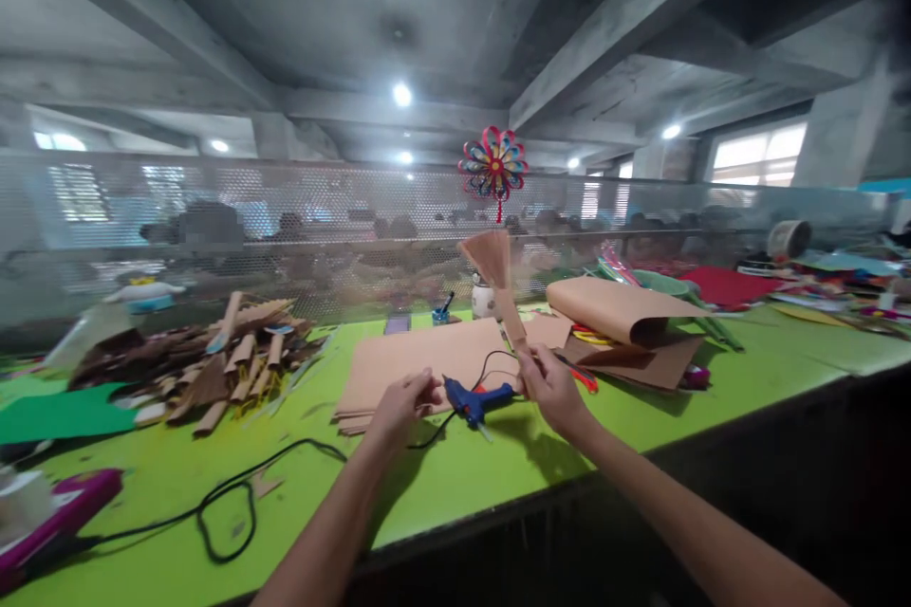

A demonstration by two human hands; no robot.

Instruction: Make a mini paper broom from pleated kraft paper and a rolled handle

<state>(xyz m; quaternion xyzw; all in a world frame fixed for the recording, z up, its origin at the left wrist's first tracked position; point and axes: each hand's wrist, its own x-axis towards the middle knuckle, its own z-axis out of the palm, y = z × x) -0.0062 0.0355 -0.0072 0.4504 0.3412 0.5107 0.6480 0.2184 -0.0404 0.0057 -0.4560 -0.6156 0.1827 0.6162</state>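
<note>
My right hand (pixel 549 386) grips the lower end of a brown paper fan (pixel 492 264), a folded strip that spreads into pleats at its top and is held upright. My left hand (pixel 404 400) has its fingers drawn together; what they pinch, if anything, is too small to make out. Between both hands a blue glue gun (pixel 473 400) rests on the green table, its nozzle close to my left fingertips. Behind it lies a stack of brown paper sheets (pixel 419 351). Red-handled scissors (pixel 585 377) lie just beyond my right hand.
At left is a pile of brown paper rolls (pixel 246 362) beside a green sheet (pixel 67 413). A black cord (pixel 246 474) loops across the green table (pixel 320 531). Folded brown paper (pixel 619 308) stands at right. A perforated screen (pixel 320 199) with a paper flower (pixel 495 165) rises behind.
</note>
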